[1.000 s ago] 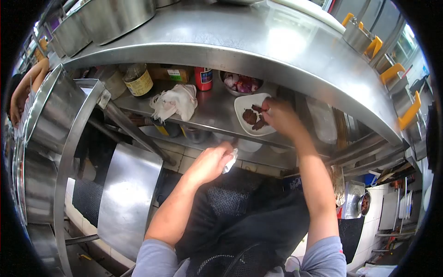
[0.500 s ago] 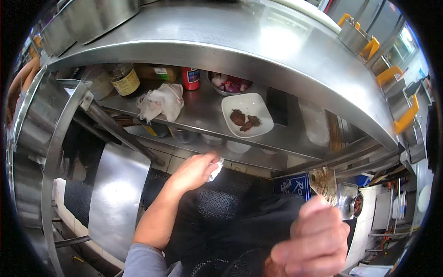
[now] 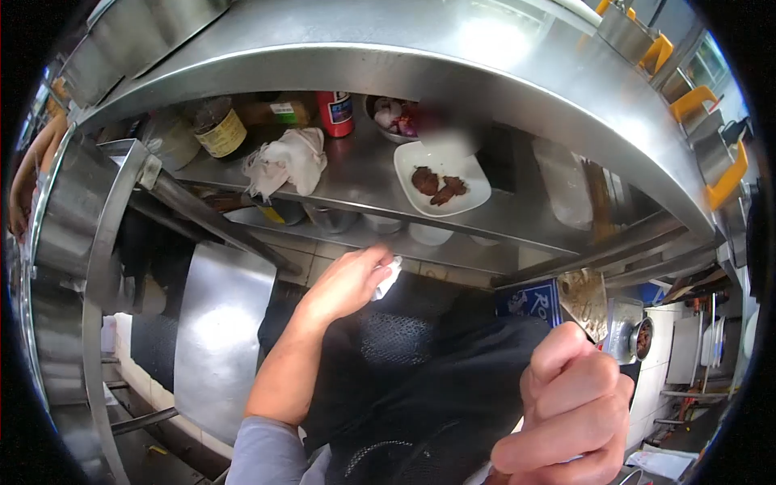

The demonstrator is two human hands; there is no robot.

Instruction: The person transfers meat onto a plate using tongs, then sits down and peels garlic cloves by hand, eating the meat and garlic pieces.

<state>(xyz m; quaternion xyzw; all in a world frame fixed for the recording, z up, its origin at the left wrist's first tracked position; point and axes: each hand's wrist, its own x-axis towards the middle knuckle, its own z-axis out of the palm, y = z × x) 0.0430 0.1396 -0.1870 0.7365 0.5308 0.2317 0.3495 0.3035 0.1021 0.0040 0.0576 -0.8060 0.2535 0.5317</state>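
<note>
My left hand [image 3: 343, 287] is closed on a small crumpled white tissue [image 3: 387, 279], held low in front of the lower shelf. Close to the camera at the lower right, my right hand [image 3: 570, 408] is curled with its thumb against the fingers; what it holds, if anything, is hidden. Beyond my left hand, a white square bowl [image 3: 469, 202] with dark brown meat pieces [image 3: 437, 187] stands on the steel shelf. A rumpled off-white cloth [image 3: 288, 162] lies further left on that shelf.
The steel counter [image 3: 323, 36] overhangs the shelf. Behind the cloth are a labelled jar [image 3: 221, 133], a red bottle [image 3: 335, 113] and a metal bowl of onions [image 3: 394, 115]. A blue box [image 3: 529, 301] is on the right. Another person's arm [image 3: 32, 178] shows far left.
The view has shifted, so the shelf sits higher in it. My left hand still has the tissue. The right hand, blurred before, is now sharper and still curled.
</note>
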